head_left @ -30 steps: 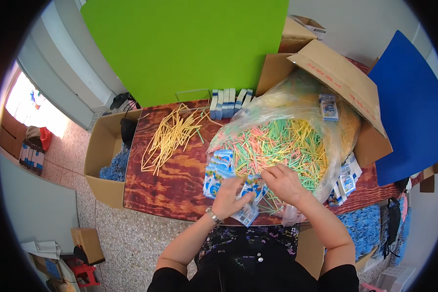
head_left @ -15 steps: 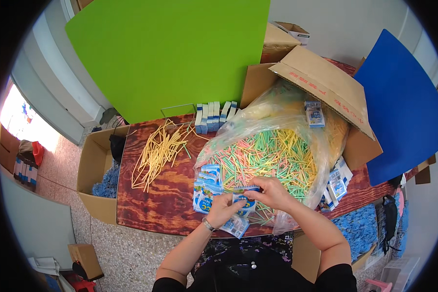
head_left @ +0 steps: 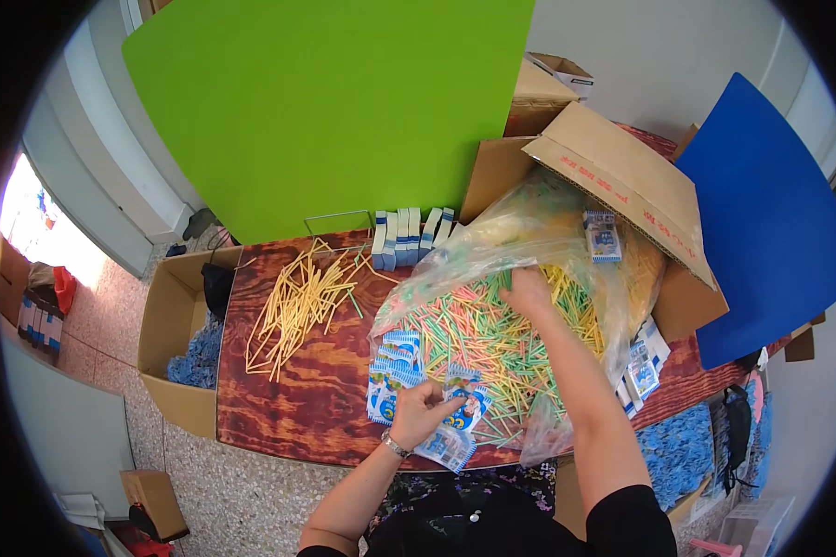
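My left hand [head_left: 418,413] pinches a small blue-and-white packet [head_left: 467,390] near the table's front edge, its thumb lying over the front. More such packets [head_left: 392,376] lie in a pile just left of it. Another packet [head_left: 448,449] lies below, at the edge. My right hand [head_left: 529,292] reaches forward to the far part of a heap of thin pink, green and yellow sticks [head_left: 478,325]. Its fingertips are down among the sticks and hidden. The heap spills from a large clear plastic bag [head_left: 437,269].
Long pale-yellow sticks [head_left: 302,311] lie loose on the reddish wooden table [head_left: 297,413]. White-and-blue boxes [head_left: 404,237] stand in a row behind. An open carton [head_left: 622,176] holds the bag, between a green board [head_left: 325,111] and a blue board [head_left: 762,213].
My right hand has let go of the packet and moved forward to the far part of the stick heap. My left hand keeps the packet in nearly the same place.
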Tool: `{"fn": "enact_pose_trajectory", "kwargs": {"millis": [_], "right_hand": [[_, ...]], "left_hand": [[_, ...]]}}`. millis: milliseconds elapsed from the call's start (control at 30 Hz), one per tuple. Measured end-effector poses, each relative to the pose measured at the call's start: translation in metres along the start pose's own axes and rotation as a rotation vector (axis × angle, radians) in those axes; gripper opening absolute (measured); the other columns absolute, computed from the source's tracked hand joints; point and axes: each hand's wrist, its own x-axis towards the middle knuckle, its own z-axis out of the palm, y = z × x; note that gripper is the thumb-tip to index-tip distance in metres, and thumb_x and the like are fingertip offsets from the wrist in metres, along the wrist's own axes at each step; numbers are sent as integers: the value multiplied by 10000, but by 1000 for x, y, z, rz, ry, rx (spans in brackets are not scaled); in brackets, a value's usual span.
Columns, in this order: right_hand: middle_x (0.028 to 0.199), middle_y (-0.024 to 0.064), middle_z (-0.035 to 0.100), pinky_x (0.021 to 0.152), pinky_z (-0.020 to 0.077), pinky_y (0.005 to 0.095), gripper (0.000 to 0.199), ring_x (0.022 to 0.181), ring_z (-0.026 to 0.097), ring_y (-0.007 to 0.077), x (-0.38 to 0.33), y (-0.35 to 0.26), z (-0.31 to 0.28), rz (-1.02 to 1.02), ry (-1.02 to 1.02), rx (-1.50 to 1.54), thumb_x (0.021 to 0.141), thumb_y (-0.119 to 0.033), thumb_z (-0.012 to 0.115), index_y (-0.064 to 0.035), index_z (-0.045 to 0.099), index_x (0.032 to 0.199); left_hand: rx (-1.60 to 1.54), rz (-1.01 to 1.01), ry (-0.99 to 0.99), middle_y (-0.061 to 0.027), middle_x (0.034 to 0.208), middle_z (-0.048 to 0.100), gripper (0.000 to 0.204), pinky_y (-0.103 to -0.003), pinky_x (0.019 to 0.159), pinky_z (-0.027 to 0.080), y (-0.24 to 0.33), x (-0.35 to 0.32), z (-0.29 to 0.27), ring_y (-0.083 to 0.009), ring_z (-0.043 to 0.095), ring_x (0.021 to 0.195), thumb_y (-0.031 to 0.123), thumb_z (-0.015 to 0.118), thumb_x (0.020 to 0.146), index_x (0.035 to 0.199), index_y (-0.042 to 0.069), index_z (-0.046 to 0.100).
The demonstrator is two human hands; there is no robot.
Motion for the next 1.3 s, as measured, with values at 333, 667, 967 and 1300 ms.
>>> {"fn": "enact_pose_trajectory", "kwargs": {"millis": [333,667,967,1300], "right_hand": [[1283,264,509,863,505,485,499,1107,569,399,15,-10,22,203,16,-34,857,-252,569,58,505,1243],[905,81,626,690,491,402,254,825,618,257,-58,51,-31,4,-277,1006,983,-246,492,-18,543,1082],[782,-2,512,547,417,235,169,627,487,111,-149,30,-86,98,-670,1716,1011,-230,491,-65,525,1033],[752,209,617,635,449,514,252,718,617,413,-158,-27,-185,-749,-500,223,956,-269,531,-19,502,943]], "left_hand": [[1,4,52,6,574,532,367,-243,485,394,-2,3,-5,-54,457,540,251,830,742,650,30,551],[23,67,65,14,546,497,376,-241,460,365,11,-4,2,-45,434,522,230,829,741,628,33,529],[130,280,129,-26,602,600,271,-241,464,419,-3,-9,26,-57,526,515,177,824,746,746,9,611],[241,476,228,-103,762,624,199,-323,536,470,25,-13,21,-230,611,618,92,781,731,831,14,628]]}}
